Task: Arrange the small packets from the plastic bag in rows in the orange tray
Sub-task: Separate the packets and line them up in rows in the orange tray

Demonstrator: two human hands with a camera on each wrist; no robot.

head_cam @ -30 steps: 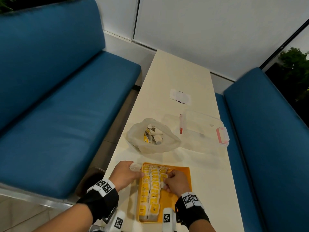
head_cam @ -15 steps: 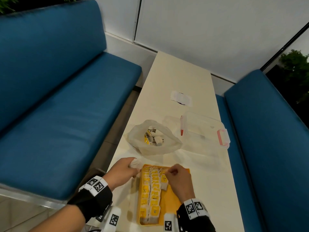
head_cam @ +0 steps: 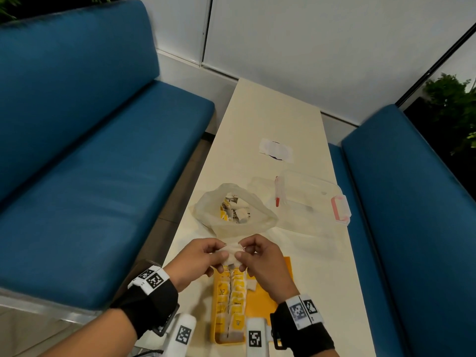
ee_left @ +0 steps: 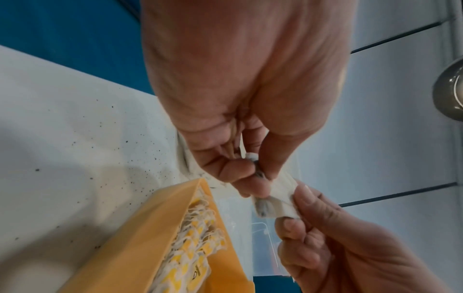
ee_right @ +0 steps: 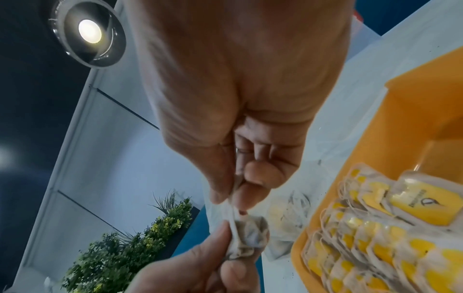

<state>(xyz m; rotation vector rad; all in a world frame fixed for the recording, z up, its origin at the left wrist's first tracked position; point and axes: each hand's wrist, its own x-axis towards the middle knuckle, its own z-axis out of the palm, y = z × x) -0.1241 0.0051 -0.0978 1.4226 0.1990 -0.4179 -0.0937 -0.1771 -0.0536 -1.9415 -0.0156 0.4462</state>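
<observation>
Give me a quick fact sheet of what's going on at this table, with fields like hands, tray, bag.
Left hand: pinches one end of a small white packet
Right hand: pinches the other end
Packet position: held in the air above the tray's far end
Orange tray: rows of yellow-labelled packets on its left side, right side mostly bare
Plastic bag: open, more packets inside
Clear box: right of the bag

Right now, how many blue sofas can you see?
2: one blue sofa left of the table, the other blue sofa on its right side. None seems hidden.
</observation>
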